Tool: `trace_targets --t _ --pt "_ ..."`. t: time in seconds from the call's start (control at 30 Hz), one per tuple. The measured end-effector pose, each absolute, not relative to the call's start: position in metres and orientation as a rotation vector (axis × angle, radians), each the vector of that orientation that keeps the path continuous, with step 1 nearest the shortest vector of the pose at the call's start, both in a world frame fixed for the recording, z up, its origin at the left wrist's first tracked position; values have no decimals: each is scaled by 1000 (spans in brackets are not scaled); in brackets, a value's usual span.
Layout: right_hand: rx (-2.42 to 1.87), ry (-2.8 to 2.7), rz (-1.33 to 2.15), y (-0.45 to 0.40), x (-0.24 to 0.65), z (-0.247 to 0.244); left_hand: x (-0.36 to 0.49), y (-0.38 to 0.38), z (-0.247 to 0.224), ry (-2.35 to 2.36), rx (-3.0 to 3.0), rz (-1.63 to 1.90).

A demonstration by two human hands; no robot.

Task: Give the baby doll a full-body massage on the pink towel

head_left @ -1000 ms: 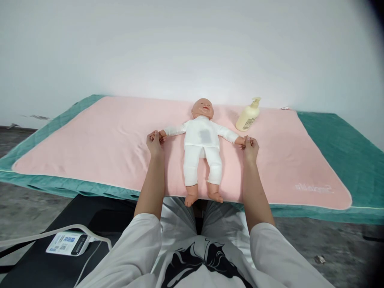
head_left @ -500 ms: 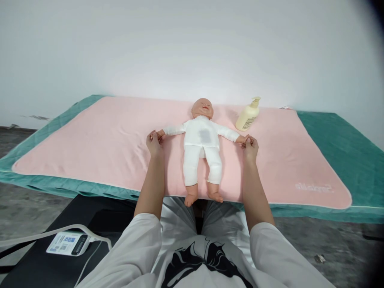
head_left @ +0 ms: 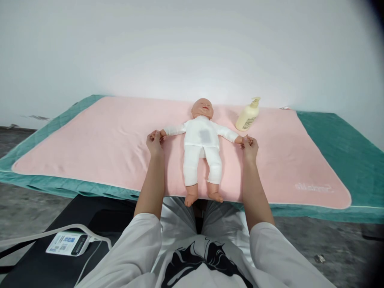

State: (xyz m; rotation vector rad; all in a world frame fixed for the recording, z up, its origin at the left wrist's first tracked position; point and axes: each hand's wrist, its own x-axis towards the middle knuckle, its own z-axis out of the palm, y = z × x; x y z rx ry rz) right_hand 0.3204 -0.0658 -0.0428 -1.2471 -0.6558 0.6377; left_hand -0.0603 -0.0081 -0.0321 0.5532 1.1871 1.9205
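A baby doll (head_left: 201,134) with a white cloth body lies on its back on a pink mat (head_left: 120,140), its arms spread wide and its feet at the mat's near edge. My left hand (head_left: 155,143) is closed on the doll's hand at the left. On the other side, my right hand (head_left: 250,148) pinches the doll's other hand between thumb and fingers. A pale yellow pump bottle (head_left: 247,116) stands on the mat, just beyond my right hand.
The pink mat lies over a green padded cover (head_left: 342,148) against a white wall. At the lower left, a white device (head_left: 67,243) with cables rests on a black surface (head_left: 39,268). A small object (head_left: 319,259) lies on the grey floor.
My fingers have shifted very slightly at the doll's hands. The doll, the bottle and the mat have not moved.
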Motion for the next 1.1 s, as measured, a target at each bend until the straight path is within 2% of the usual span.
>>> trace_targets --t 1.1 --pt "-1243 -659 681 -58 326 -52 -58 -11 -26 1184 470 1891"
